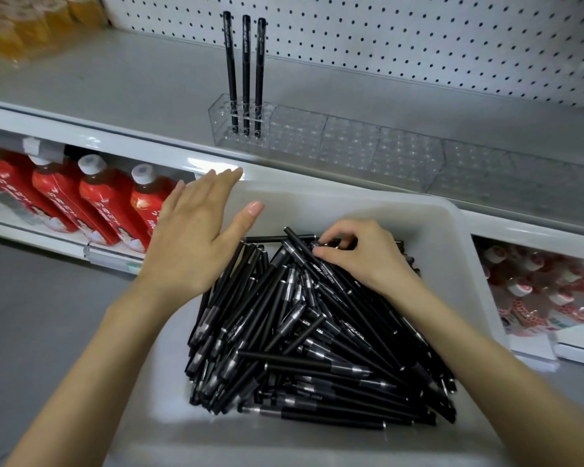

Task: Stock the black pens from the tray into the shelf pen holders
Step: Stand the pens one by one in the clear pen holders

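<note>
right hand (pixel 361 261) fingers (pixel 339 234) pinch a black pen (pixel 294 240) in the tray (pixel 334 207); left hand (pixel 196 241) fingers (pixel 218 183) spread, empty

- The left hand (pixel 196 241) is palm down, fingers straight and spread, holding nothing.
- The right hand (pixel 361 261), palm down, curls its fingers and thumb, pinching a slim black plastic pen (pixel 297 243).

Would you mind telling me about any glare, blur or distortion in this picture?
Head view: the wide lens bows the shelf edge into a curve; glare streaks its glossy front beside the left hand; the orange packages at top left are blurred; the clear pen holders grow faint rightward; the black pens in the tray are sharp.
</note>
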The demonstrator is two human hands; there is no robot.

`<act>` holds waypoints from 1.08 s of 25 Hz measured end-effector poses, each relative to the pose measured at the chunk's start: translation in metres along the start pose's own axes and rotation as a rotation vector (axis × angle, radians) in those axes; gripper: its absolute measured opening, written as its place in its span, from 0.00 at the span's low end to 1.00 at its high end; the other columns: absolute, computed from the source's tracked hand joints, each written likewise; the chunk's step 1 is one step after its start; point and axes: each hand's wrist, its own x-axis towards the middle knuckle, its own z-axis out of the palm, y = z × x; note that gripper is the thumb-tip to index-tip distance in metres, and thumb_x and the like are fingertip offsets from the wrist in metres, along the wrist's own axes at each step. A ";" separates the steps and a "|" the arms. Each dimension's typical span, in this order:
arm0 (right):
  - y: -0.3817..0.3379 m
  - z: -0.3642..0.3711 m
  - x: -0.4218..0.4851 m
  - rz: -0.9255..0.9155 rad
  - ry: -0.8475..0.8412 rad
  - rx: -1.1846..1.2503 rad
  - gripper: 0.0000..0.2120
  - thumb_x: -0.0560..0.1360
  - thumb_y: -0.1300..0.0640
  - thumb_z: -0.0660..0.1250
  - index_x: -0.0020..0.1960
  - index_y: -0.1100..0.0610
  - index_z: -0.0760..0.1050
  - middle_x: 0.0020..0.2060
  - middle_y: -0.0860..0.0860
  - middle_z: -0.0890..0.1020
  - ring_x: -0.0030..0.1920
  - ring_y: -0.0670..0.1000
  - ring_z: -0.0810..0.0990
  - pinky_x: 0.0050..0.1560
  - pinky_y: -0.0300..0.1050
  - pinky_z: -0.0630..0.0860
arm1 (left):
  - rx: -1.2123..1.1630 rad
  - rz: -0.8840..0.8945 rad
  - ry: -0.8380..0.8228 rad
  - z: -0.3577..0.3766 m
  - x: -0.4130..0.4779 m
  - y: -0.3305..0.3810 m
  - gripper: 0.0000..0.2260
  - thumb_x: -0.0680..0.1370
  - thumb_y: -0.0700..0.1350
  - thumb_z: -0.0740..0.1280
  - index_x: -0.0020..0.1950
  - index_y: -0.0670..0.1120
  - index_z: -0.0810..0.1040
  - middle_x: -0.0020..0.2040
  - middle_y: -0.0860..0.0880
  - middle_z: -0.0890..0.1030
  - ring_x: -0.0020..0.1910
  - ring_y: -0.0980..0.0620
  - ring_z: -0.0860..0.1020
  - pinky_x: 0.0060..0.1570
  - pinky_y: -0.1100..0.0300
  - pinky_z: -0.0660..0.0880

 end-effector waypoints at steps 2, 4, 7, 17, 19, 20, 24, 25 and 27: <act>-0.001 0.004 -0.001 -0.016 0.016 -0.008 0.05 0.69 0.51 0.74 0.42 0.49 0.80 0.37 0.44 0.78 0.41 0.44 0.75 0.42 0.40 0.68 | 0.002 0.001 0.005 0.000 0.000 0.000 0.32 0.76 0.66 0.44 0.74 0.51 0.60 0.73 0.49 0.65 0.74 0.53 0.57 0.71 0.58 0.45; -0.003 0.005 -0.001 -0.010 0.007 0.037 0.04 0.70 0.55 0.74 0.44 0.54 0.81 0.36 0.43 0.77 0.38 0.41 0.74 0.39 0.35 0.68 | 0.003 0.004 0.008 0.000 0.000 0.000 0.31 0.76 0.66 0.44 0.74 0.51 0.60 0.73 0.49 0.65 0.73 0.53 0.57 0.70 0.58 0.45; -0.011 -0.005 -0.002 0.009 0.016 0.211 0.04 0.70 0.60 0.73 0.42 0.55 0.78 0.38 0.50 0.81 0.39 0.47 0.78 0.44 0.38 0.73 | -0.001 0.004 0.000 0.000 0.000 -0.001 0.31 0.76 0.66 0.44 0.74 0.52 0.61 0.73 0.50 0.65 0.74 0.54 0.57 0.71 0.59 0.45; -0.099 -0.102 0.027 -0.214 0.081 0.642 0.10 0.65 0.67 0.74 0.42 0.56 0.79 0.35 0.51 0.84 0.36 0.48 0.83 0.37 0.37 0.79 | -0.366 -0.154 0.112 -0.028 0.046 0.000 0.25 0.77 0.60 0.54 0.72 0.51 0.65 0.69 0.52 0.69 0.67 0.54 0.67 0.61 0.65 0.61; -0.117 -0.111 0.050 -0.290 0.169 0.699 0.11 0.64 0.67 0.75 0.40 0.56 0.76 0.34 0.50 0.83 0.37 0.49 0.82 0.39 0.41 0.81 | -0.311 -0.160 0.144 -0.030 0.067 -0.005 0.24 0.79 0.57 0.56 0.72 0.48 0.64 0.70 0.48 0.69 0.68 0.52 0.66 0.61 0.64 0.60; -0.125 -0.113 0.063 -0.327 0.208 0.716 0.12 0.65 0.67 0.75 0.40 0.56 0.74 0.33 0.50 0.82 0.36 0.48 0.82 0.39 0.42 0.81 | -0.293 -0.167 0.147 -0.029 0.076 -0.009 0.25 0.79 0.57 0.56 0.73 0.48 0.62 0.71 0.47 0.68 0.69 0.51 0.65 0.62 0.63 0.60; -0.142 -0.107 0.108 -0.405 0.310 0.690 0.15 0.66 0.68 0.75 0.41 0.56 0.71 0.37 0.55 0.81 0.38 0.48 0.84 0.38 0.40 0.80 | -0.325 -0.210 0.110 -0.017 0.097 -0.021 0.28 0.79 0.59 0.55 0.75 0.48 0.57 0.73 0.47 0.64 0.69 0.50 0.65 0.63 0.60 0.61; -0.143 -0.105 0.118 -0.413 0.318 0.667 0.15 0.66 0.68 0.75 0.41 0.55 0.71 0.39 0.57 0.81 0.39 0.49 0.84 0.38 0.39 0.79 | -0.347 -0.213 0.105 -0.013 0.099 -0.023 0.28 0.79 0.59 0.56 0.75 0.48 0.56 0.73 0.48 0.64 0.70 0.51 0.64 0.63 0.61 0.61; -0.143 -0.099 0.132 -0.427 0.309 0.629 0.15 0.66 0.68 0.75 0.41 0.55 0.70 0.41 0.60 0.82 0.41 0.52 0.84 0.38 0.39 0.79 | -0.376 -0.204 0.095 -0.008 0.102 -0.027 0.28 0.79 0.59 0.56 0.75 0.49 0.56 0.73 0.49 0.63 0.71 0.53 0.63 0.63 0.63 0.59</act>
